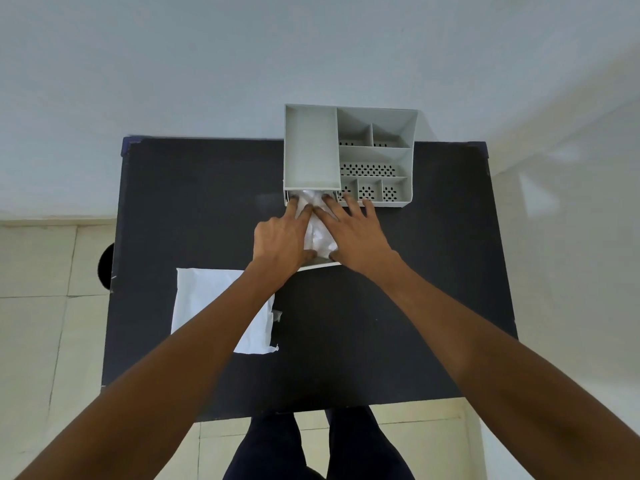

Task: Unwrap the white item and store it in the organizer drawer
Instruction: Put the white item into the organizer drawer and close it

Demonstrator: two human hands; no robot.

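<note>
A black tabletop [398, 306] stood against a pale wall [173, 64]. Cream floor tiles [41, 306] showed to its left and below its near edge. A dark round shape [105, 268] jutted past the tabletop's left edge.

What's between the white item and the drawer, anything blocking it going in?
Nothing visible. The white item already lies in the pulled-out drawer, with the left hand and right hand pressing it down. The wrapper lies apart on the table.
</note>
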